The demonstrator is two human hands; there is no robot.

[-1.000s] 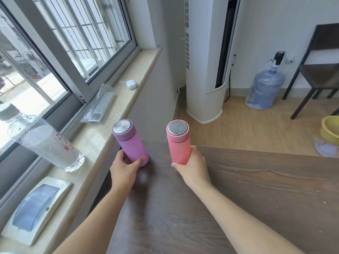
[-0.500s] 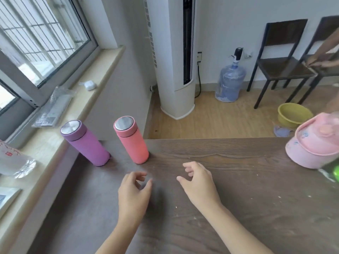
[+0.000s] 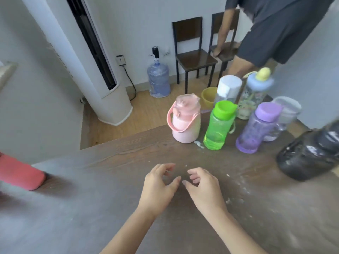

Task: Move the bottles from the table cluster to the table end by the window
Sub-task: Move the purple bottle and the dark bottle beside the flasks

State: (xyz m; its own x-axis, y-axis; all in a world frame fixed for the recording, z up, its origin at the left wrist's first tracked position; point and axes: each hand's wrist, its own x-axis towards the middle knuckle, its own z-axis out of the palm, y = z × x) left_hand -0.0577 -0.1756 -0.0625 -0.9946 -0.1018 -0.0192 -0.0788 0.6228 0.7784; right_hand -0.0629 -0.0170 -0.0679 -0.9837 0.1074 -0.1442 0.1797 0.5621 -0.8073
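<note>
A cluster of bottles stands on the dark wooden table at the right: a pink jug with a handle, a green bottle, a purple bottle, a white-capped clear bottle, a patterned bottle with a blue lid, a clear bottle and a dark bottle. The coral flask stands at the far left edge. My left hand and my right hand hover side by side over the table's middle, both empty with fingers curled apart.
Beyond the table stand a tall white air conditioner, a blue water jug, a yellow basin and two dark chairs. Another person leans on a chair behind the bottle cluster.
My hands let go of the purple and coral flasks near the window and drew back. The view swung right, bringing the bottle cluster into sight.
</note>
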